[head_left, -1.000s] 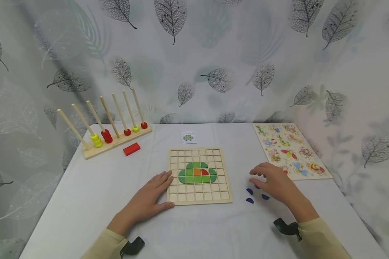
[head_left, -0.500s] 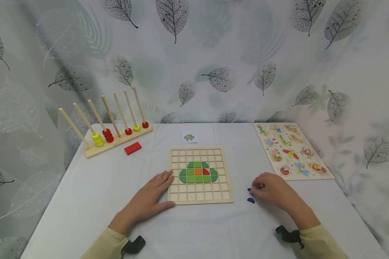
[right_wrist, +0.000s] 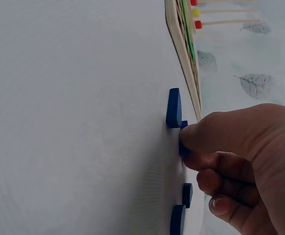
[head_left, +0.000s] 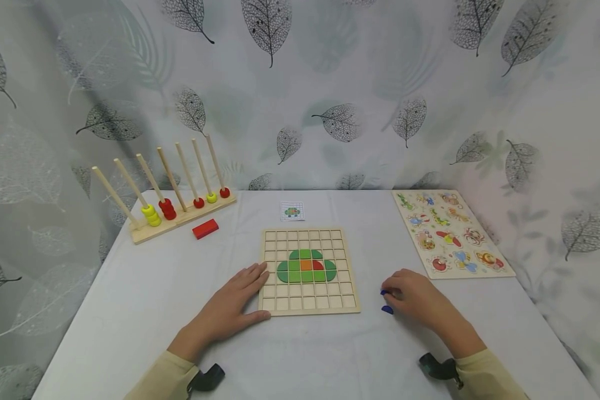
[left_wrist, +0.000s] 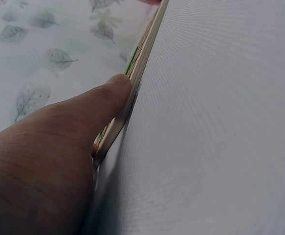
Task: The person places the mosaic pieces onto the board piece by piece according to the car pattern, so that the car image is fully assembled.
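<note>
My left hand (head_left: 230, 303) rests flat at the left edge of a wooden grid board (head_left: 310, 303), with its thumb (left_wrist: 115, 90) against the near left corner. Green, orange and red tiles (head_left: 306, 266) form a rounded shape in the board's middle. To the right of the board, my right hand (head_left: 420, 300) pinches a small dark blue half-round tile (right_wrist: 184, 147) between thumb and forefinger, low at the tabletop. Another blue half-round tile (head_left: 387, 309) lies just nearer. Two more blue tiles (right_wrist: 187, 196) show beneath the fingers in the right wrist view; the hand hides them from the head view.
Behind the board lies a small picture card (head_left: 292, 211). A peg rack with red and yellow beads (head_left: 180, 218) stands back left, a red block (head_left: 205, 229) in front of it. An animal puzzle board (head_left: 450, 236) lies back right. A leaf-patterned curtain (head_left: 300, 89) hangs behind the white table.
My right hand has come down and to the left over the blue tiles, its fingers closing on one. The left hand has stayed on the board.
</note>
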Demonstrator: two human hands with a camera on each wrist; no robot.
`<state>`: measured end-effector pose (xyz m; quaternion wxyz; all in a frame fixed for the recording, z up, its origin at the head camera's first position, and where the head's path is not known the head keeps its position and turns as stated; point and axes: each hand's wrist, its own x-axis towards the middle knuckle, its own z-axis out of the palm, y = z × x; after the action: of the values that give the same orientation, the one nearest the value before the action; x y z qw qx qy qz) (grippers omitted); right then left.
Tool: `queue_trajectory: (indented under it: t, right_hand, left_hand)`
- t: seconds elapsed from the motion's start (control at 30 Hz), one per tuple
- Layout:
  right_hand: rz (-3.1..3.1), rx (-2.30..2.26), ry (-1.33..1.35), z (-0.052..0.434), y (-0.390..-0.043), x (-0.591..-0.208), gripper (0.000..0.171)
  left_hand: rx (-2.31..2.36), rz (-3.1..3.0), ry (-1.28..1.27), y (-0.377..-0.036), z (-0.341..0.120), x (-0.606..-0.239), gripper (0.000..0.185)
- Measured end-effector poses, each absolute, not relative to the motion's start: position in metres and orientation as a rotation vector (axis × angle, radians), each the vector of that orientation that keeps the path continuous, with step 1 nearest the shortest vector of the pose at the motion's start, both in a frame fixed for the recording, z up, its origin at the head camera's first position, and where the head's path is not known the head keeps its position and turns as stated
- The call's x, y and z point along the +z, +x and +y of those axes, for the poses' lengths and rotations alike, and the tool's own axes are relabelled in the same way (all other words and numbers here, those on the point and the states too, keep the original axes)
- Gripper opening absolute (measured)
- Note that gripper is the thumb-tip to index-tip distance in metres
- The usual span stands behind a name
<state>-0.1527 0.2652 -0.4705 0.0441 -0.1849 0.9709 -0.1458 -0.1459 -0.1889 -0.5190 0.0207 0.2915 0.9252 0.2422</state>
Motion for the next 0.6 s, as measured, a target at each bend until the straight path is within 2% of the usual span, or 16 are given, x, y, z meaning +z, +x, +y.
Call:
queue_trajectory:
  t: [0.6]
  right_hand:
    - [3.143,-0.530,-0.770,0.255,-0.156,-0.458,0.020]
  left_hand:
    - [0.745,2.859,0.891,-0.146,-0.189,-0.517,0.094]
